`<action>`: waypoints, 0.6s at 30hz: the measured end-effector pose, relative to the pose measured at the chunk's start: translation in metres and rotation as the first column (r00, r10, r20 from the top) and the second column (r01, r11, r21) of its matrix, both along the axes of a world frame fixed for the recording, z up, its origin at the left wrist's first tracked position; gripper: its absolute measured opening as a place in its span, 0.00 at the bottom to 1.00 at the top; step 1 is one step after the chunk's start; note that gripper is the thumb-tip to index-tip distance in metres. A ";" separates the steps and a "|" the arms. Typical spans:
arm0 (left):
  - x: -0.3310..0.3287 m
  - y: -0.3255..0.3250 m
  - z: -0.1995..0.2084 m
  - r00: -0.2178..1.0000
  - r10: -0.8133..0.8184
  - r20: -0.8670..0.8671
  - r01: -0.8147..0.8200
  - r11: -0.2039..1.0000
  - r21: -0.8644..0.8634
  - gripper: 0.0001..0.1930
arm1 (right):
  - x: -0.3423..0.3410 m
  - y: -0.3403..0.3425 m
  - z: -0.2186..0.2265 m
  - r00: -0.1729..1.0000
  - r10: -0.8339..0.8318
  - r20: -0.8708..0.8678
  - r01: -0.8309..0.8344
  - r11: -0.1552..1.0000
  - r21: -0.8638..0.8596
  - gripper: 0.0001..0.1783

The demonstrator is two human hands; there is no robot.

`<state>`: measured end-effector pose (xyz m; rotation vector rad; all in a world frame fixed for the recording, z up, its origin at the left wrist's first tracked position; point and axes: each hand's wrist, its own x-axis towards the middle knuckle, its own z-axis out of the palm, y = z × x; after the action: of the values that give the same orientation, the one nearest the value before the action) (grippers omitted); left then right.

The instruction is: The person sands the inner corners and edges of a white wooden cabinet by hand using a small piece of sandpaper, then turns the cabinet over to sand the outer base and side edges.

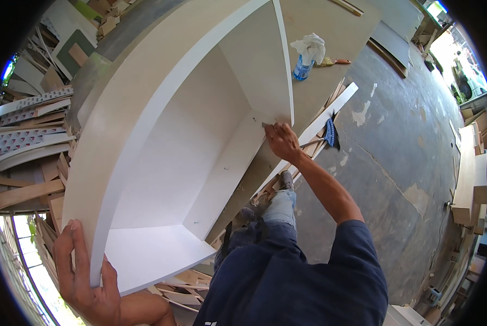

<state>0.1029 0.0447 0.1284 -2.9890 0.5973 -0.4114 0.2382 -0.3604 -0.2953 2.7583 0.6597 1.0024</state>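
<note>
A large white cabinet [162,157], open at the front, stands tilted on the left of the view. At its lower left corner my left hand [86,271] grips the front edge, fingers on the outer side and thumb on the inner. My right hand [282,142] is closed in a pinch by the far end of the cabinet's narrow white rail [224,168]. A small greyish tip pokes out from its fingers; what it belongs to is too small to tell. Several small metal bits stick up along that rail.
Beyond the cabinet, a blue container [303,68] with white cloth in it stands near a brush [336,62] on a board. A blue broom head [330,132] lies by a long white strip [330,111]. Wood offcuts [32,195] pile up at left.
</note>
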 end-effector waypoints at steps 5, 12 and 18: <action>0.001 -0.002 0.002 1.000 -0.017 -0.011 0.017 1.000 -0.016 0.33 | -0.001 -0.005 -0.001 0.996 -0.045 -0.081 0.048 0.998 0.033 0.12; 0.001 0.000 0.000 1.000 -0.020 -0.011 0.020 1.000 -0.003 0.33 | 0.008 -0.010 -0.002 0.995 -0.050 -0.081 0.057 0.995 0.077 0.13; 0.000 0.003 0.000 1.000 -0.012 -0.019 0.012 1.000 -0.002 0.33 | 0.014 -0.016 -0.003 0.998 -0.055 -0.044 0.054 0.998 -0.012 0.14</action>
<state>0.1031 0.0477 0.1285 -2.9961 0.6166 -0.3858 0.2524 -0.3759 -0.2982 2.7803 0.5909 0.9261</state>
